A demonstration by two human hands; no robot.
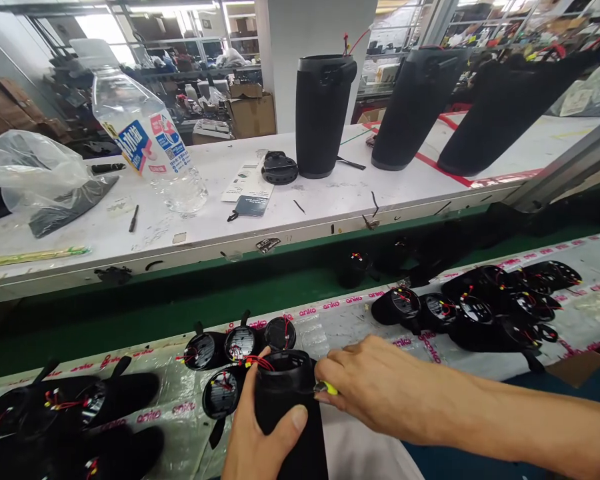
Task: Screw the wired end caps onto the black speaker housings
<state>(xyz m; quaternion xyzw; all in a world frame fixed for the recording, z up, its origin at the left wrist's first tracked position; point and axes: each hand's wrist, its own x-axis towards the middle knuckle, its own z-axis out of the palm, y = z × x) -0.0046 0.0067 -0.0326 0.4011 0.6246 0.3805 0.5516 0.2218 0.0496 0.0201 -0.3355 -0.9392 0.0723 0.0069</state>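
While the left hand [260, 445] wraps its fingers around a black cylinder [280, 397], thumb on the near side, the right hand [363, 387] curls its fingers tightly around a yellow-green tool [326, 387] at the cylinder's rim, just right of the left fingers. Seen from the head camera, the cylinder is matte and dark, its open end up, with a smoother band around the mouth. Red wires [261, 361] trail from the opening toward the left fingers; what the tool's tip touches is hidden. Just beyond and left of those fingers, four similar black cylinders [240, 343] show their open ends, wires poking out, on a film-covered tabletop [340, 320] crossed by tape with pink "anko" lettering. More black cylinders [35, 413] lie farther left of the fingers, and another cluster [473, 310] rests beyond the right hand. Past a strip of green floor [260, 287], a white tabletop [220, 247], scuffed and littered with scraps, runs across. On it, well beyond the fingers, are a clear bottle [153, 143], a plastic bag [30, 167], a round black part [280, 168] and three tall black cylinders [323, 127]. Farther back are a pale pillar [325, 30], crowded shelves [180, 67] and a cardboard box [253, 115].
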